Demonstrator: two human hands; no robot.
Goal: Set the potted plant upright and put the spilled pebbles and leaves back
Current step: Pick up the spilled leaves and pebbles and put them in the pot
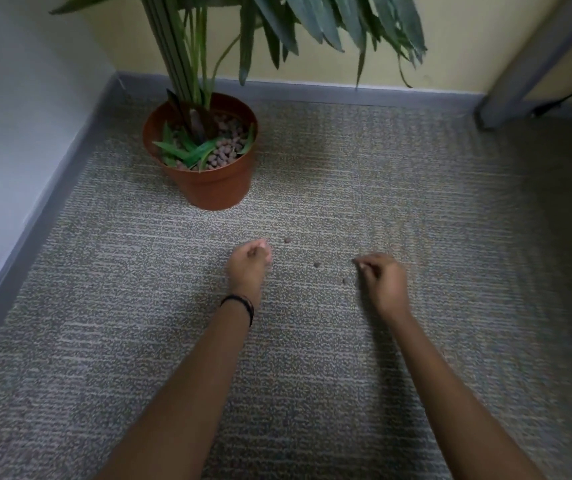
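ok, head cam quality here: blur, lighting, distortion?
Head view: dim, uneven light, carpet darkest at right; left hand smeared by motion blur at the fingers, right hand a bit sharper; pot reasonably crisp; loose pebbles small and soft; wide-angle lens slightly bows the skirting board at left.

Two arms show, both bare all the way up to the hands. A thin black band (239, 304) goes round the left wrist. It may be two or three cords side by side, but the picture is too blurry to be sure. The left hand (248, 263) is just past the band. The right hand (383, 277) is well to the band's right.
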